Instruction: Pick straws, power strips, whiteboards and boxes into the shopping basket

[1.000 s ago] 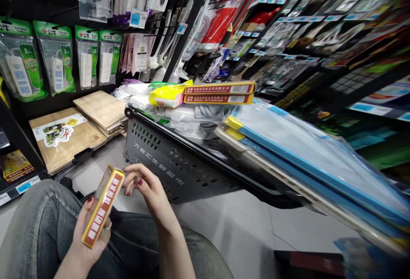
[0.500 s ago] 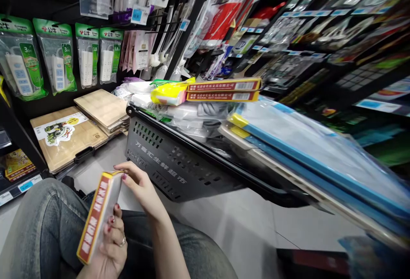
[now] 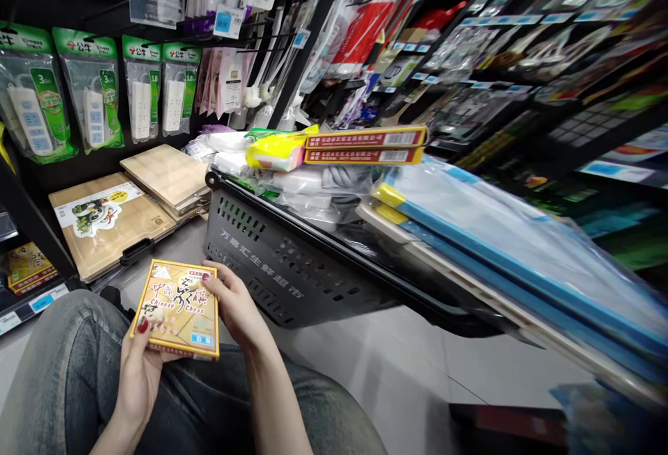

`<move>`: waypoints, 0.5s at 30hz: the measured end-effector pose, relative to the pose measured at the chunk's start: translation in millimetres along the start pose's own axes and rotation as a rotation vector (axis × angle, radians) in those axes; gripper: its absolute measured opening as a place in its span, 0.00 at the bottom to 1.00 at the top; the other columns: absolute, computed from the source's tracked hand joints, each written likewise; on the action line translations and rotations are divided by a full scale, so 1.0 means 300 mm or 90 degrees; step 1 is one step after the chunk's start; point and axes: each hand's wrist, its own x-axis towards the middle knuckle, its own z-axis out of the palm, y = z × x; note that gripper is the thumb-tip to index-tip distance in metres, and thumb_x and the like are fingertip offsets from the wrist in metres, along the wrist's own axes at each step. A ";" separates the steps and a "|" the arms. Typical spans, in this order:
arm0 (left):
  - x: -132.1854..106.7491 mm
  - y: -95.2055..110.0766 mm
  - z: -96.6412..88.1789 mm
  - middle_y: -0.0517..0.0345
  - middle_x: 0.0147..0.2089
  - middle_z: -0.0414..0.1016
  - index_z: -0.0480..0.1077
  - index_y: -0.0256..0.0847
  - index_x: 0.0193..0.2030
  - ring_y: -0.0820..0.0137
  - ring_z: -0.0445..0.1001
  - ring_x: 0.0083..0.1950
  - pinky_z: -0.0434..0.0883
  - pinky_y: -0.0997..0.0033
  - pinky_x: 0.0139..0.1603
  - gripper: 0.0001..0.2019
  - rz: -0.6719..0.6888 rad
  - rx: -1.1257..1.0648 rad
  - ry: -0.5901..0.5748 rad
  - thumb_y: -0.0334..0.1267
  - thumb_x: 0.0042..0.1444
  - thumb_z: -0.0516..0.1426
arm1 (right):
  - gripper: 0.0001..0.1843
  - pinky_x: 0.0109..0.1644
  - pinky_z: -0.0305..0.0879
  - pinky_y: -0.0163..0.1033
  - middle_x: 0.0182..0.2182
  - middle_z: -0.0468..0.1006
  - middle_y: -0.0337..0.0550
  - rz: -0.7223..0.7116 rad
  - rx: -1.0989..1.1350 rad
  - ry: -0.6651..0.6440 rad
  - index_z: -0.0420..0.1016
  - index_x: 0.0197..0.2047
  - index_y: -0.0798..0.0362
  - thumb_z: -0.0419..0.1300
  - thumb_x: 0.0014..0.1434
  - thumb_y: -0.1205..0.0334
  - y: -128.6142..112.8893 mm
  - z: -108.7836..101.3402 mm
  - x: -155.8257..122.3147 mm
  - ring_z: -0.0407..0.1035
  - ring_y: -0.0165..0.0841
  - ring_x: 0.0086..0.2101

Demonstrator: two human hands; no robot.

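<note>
The left hand (image 3: pixel 138 380) is closed on the lower left corner of the chess box (image 3: pixel 180 312), whose upper right corner is pinched by the right hand (image 3: pixel 239 310). The box is held above the lap (image 3: pixel 209 406), printed face up, near the basket (image 3: pixel 297 270). Two similar boxes (image 3: pixel 364 156) are stacked on the basket's heaped goods, beside a yellow packet (image 3: pixel 272 152). Wooden boards (image 3: pixel 170 178) are laid below hanging power strips (image 3: pixel 140 113).

Can't see most fingers of the left hand (image 3: pixel 140 375) beneath the Chinese chess box (image 3: pixel 180 319). Can't make out the blurred shelf goods (image 3: pixel 547 51) at right, nor follow blue-edged packages (image 3: pixel 495 232) past the right edge.
</note>
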 end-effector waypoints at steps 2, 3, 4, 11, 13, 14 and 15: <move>-0.006 0.015 0.007 0.47 0.39 0.79 0.71 0.36 0.47 0.54 0.76 0.44 0.76 0.57 0.39 0.25 -0.025 0.003 -0.011 0.50 0.45 0.63 | 0.24 0.27 0.60 0.34 0.23 0.73 0.36 0.046 -0.006 0.017 0.67 0.42 0.57 0.65 0.41 0.56 0.016 0.000 0.013 0.67 0.30 0.23; -0.009 0.024 0.011 0.45 0.38 0.79 0.70 0.34 0.49 0.53 0.77 0.42 0.76 0.56 0.39 0.27 -0.046 0.016 -0.015 0.51 0.46 0.62 | 0.22 0.27 0.60 0.34 0.22 0.73 0.38 0.063 -0.007 0.013 0.68 0.39 0.58 0.64 0.41 0.56 0.024 0.000 0.018 0.67 0.29 0.22; -0.013 0.035 0.017 0.43 0.38 0.79 0.68 0.33 0.51 0.53 0.77 0.41 0.76 0.55 0.38 0.29 -0.069 0.032 -0.017 0.52 0.48 0.60 | 0.19 0.26 0.59 0.34 0.21 0.74 0.40 0.079 -0.006 0.005 0.69 0.35 0.60 0.63 0.41 0.57 0.032 0.001 0.023 0.67 0.29 0.22; -0.004 0.098 0.022 0.37 0.40 0.78 0.60 0.27 0.57 0.53 0.78 0.37 0.75 0.54 0.38 0.31 -0.123 0.121 -0.029 0.48 0.53 0.58 | 0.14 0.28 0.61 0.34 0.20 0.74 0.41 0.112 0.045 -0.027 0.68 0.29 0.59 0.63 0.40 0.59 0.062 0.006 0.045 0.67 0.29 0.22; -0.005 0.093 0.012 0.41 0.41 0.78 0.63 0.30 0.54 0.53 0.78 0.39 0.75 0.56 0.38 0.28 -0.077 0.190 -0.035 0.46 0.51 0.59 | 0.15 0.31 0.62 0.33 0.23 0.75 0.37 0.082 0.077 -0.028 0.68 0.32 0.57 0.64 0.40 0.60 0.062 0.012 0.045 0.68 0.28 0.24; -0.012 0.084 0.009 0.44 0.41 0.78 0.66 0.32 0.53 0.54 0.77 0.40 0.75 0.59 0.39 0.26 -0.041 0.252 -0.042 0.44 0.49 0.61 | 0.16 0.32 0.62 0.33 0.24 0.75 0.36 0.066 0.095 -0.033 0.68 0.34 0.55 0.64 0.40 0.60 0.063 0.017 0.044 0.68 0.28 0.26; -0.022 0.070 0.007 0.48 0.41 0.79 0.69 0.34 0.51 0.55 0.77 0.40 0.74 0.63 0.40 0.25 0.007 0.327 -0.043 0.42 0.45 0.64 | 0.17 0.33 0.62 0.32 0.26 0.75 0.35 0.052 0.113 -0.042 0.68 0.36 0.55 0.64 0.41 0.60 0.064 0.022 0.042 0.68 0.28 0.27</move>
